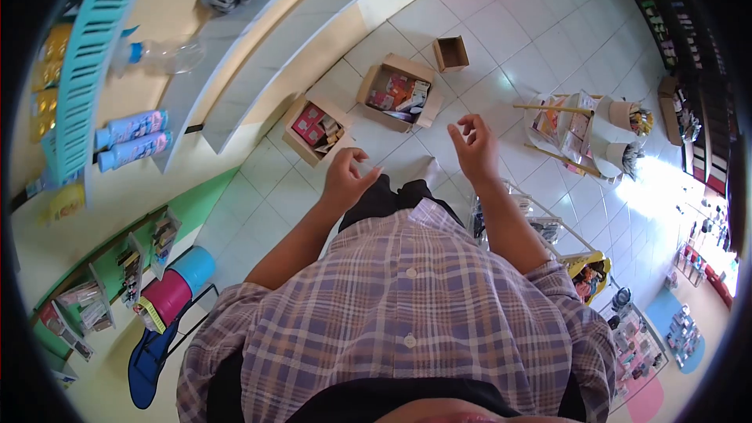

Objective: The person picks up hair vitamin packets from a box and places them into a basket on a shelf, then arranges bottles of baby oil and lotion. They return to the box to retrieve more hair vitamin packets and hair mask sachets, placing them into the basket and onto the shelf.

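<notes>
Both of my hands are raised in front of my body over the tiled floor. My left hand (348, 179) has its fingers curled but apart, with nothing in it. My right hand (474, 146) is also bent at the fingers and holds nothing. Beyond my left hand lies an open cardboard box (301, 145) with red packs and small items. A second open box (365, 87) with red, orange and white packs stands on the floor between and beyond my hands. Farther off is a smaller brown box (451, 55).
Grey shelves (274, 47) run along the left wall, with a teal basket (82, 70) and blue bottles (135, 141). A blue chair (149, 360) stands at lower left. On the right are a goods rack (564, 129) and a wire rack (576, 236) near my right arm.
</notes>
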Tool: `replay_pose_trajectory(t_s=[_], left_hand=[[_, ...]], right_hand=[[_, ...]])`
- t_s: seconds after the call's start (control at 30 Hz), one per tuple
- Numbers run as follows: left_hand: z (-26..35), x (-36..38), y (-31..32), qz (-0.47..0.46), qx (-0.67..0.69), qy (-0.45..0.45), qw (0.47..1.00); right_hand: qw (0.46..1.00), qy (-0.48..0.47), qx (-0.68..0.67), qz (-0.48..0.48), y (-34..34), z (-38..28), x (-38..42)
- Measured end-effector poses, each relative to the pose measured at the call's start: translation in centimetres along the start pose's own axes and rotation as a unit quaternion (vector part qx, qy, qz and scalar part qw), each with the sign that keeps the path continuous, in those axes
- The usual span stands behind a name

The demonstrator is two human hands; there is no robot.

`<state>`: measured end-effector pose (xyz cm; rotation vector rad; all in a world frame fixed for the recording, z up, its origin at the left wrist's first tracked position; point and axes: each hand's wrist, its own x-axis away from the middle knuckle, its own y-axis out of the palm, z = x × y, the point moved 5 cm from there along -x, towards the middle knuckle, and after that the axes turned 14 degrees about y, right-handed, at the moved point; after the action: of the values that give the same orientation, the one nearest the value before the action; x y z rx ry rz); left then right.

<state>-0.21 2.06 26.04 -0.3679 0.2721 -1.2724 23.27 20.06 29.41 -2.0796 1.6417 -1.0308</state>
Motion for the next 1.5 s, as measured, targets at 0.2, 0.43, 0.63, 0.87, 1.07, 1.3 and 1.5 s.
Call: replay_pose_trajectory(t_s=[0.2,0.43,0.63,0.87,1.07,1.3,1.5], left_hand=[[-13.6,1.8,7.9,-0.053,-0.012,-0.085,0.995],[-29.1,-1.4,12.9,-0.107,-0.066,-0.119,0.985],[-42.3,-9.3,17.6,-0.152,-0.192,-0.128,0.961],[-52.3,-17.9,20.6,-0.133,-0.244,-0.051,0.959],[-56.6,-21.3,25.1,-0.198,-0.226,0.082,0.95],[-58.0,-19.0,28.1,-0.287,-0.351,0.095,0.886],[-58.5,-21.4,29.6,-0.391,-0.454,0.093,0.795]], right_hand=[[0.981,0.141,-0.01,-0.13,7.3,11.8,-3.4],[0.953,0.262,-0.088,-0.121,16.3,23.3,-11.7],[0.937,0.287,-0.165,-0.112,28.7,30.2,-19.8],[0.984,0.148,-0.06,-0.074,35.4,30.7,-29.7],[0.992,0.06,-0.04,-0.102,40.9,32.9,-33.6],[0.989,0.071,-0.003,-0.127,40.4,36.1,-31.0],[0.986,0.06,-0.021,-0.153,41.1,36.3,-33.1]])
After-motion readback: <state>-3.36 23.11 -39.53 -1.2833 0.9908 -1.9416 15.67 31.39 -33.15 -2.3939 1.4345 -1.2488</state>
